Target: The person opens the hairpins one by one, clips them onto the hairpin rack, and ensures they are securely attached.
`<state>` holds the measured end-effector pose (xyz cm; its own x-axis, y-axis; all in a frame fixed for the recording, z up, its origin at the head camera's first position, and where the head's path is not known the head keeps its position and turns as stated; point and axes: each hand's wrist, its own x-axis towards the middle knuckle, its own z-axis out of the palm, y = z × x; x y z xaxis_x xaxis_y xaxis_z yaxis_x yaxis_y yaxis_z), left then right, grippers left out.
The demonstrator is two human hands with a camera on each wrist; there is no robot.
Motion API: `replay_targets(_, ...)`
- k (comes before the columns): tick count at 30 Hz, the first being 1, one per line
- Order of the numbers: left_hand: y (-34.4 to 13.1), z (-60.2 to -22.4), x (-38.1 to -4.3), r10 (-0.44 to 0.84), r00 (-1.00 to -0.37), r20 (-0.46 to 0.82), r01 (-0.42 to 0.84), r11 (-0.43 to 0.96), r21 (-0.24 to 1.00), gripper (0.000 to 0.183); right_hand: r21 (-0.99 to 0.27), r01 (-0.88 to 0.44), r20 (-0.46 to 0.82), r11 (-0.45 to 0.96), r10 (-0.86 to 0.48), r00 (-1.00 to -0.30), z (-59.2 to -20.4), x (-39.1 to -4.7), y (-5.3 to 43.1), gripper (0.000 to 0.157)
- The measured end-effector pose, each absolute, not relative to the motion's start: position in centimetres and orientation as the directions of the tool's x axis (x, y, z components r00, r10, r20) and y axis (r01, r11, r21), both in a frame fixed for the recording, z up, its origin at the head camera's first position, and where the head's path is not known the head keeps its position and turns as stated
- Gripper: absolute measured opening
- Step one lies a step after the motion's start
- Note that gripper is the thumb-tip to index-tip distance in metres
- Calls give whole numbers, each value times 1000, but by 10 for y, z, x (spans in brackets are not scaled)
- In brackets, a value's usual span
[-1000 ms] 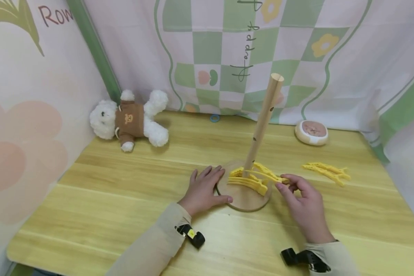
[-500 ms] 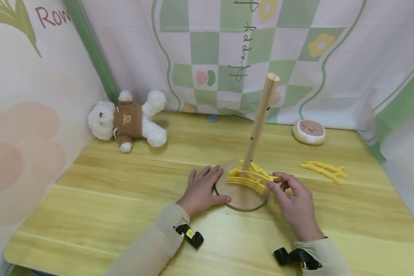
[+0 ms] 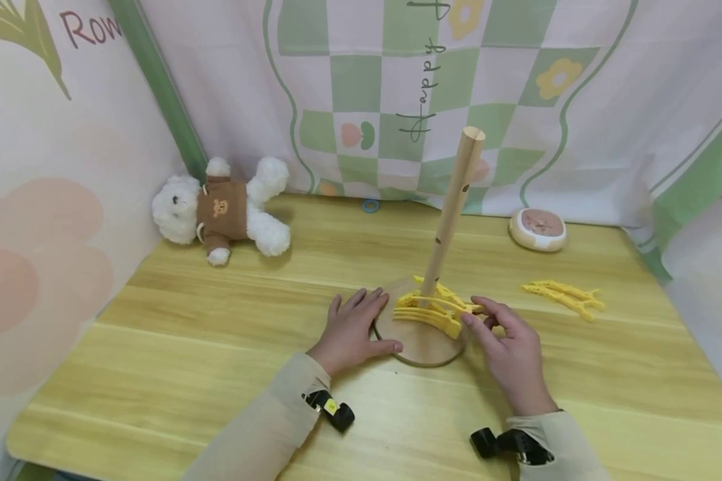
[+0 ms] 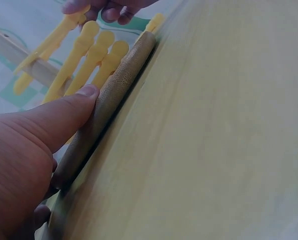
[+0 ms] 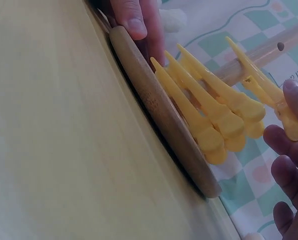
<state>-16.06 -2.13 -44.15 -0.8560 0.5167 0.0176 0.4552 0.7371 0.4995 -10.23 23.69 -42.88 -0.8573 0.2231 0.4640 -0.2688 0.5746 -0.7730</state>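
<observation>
A round wooden base (image 3: 428, 351) carries an upright wooden post (image 3: 451, 214) with dark holes in it. Long yellow hair clips (image 3: 436, 323) are stacked low around the post. My left hand (image 3: 351, 331) rests at the base's left edge, fingers fairly straight and spread, its thumb (image 4: 71, 110) along the rim. With thumb and index finger, my right hand (image 3: 511, 351) pinches one end of another yellow hair clip (image 5: 261, 85). Its two arms reach to either side of the post, above the stack. In the left wrist view the stacked clips (image 4: 79, 62) show their rounded ends.
Another yellow hair clip (image 3: 565, 298) lies spread on the wooden table (image 3: 186, 374), right of the stand. Behind are a plush toy (image 3: 222, 208) in a brown top, a small blue ring (image 3: 370, 206) and a round pink-topped device (image 3: 538, 230). A printed curtain (image 3: 409, 87) hangs behind the table.
My right hand has moved left with the pinched clip, bringing it further around the post over the stack. My left hand stays on the base. The view has shifted slightly.
</observation>
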Motion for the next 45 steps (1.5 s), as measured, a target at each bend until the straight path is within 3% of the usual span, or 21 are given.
replay_targets(16,-21,-443,-161,516,-857,1,452,749,484,94,-793,-251,444,555,245,-862,-429,-102,236,32)
replay_targets(33,-20,-440,-160,510,-860,11,444,739,507,91,-808,-151,357,570,268,-895,-426,-95,242,48)
replay_targets(40,-20,-440,-160,507,-862,3,439,743,505,92,-793,-227,378,565,165,-911,-424,-91,248,51)
replay_targets(45,-22,-442,-161,507,-862,10,442,740,508,92,-840,-299,388,453,116,-914,-425,-92,249,48)
